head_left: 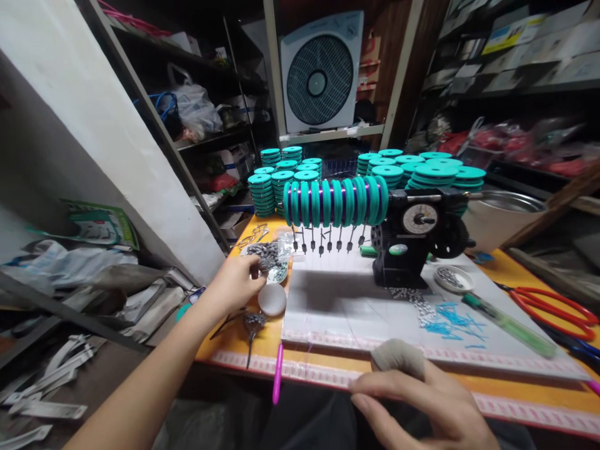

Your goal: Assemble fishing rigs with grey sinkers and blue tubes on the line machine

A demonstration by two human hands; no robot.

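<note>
My left hand (pixel 241 281) reaches to a pile of small dark grey pieces (pixel 265 253) at the board's left. Its fingers curl in at the pile's edge, and their tips are partly hidden. My right hand (pixel 426 403) is low at the front edge, with a grey cover (pixel 398 357) on one finger. Its thumb and a finger come together; whatever is between them is too small to make out. Beyond, a row of teal spools (pixel 335 201) wound with purple line sits on a black winding machine (pixel 400 250). Several small dark pieces (pixel 329 245) hang beneath them.
The white board (pixel 328 312) carries blue bits (pixel 452 322), silver beads (pixel 422 306), a round dish (pixel 454 279) and a green-handled tool (pixel 510 325). Red-handled scissors (pixel 553 309) lie right. A pink stick (pixel 278 375) overhangs the front. Stacked spools (pixel 435 172) stand behind, below a fan (pixel 321 75).
</note>
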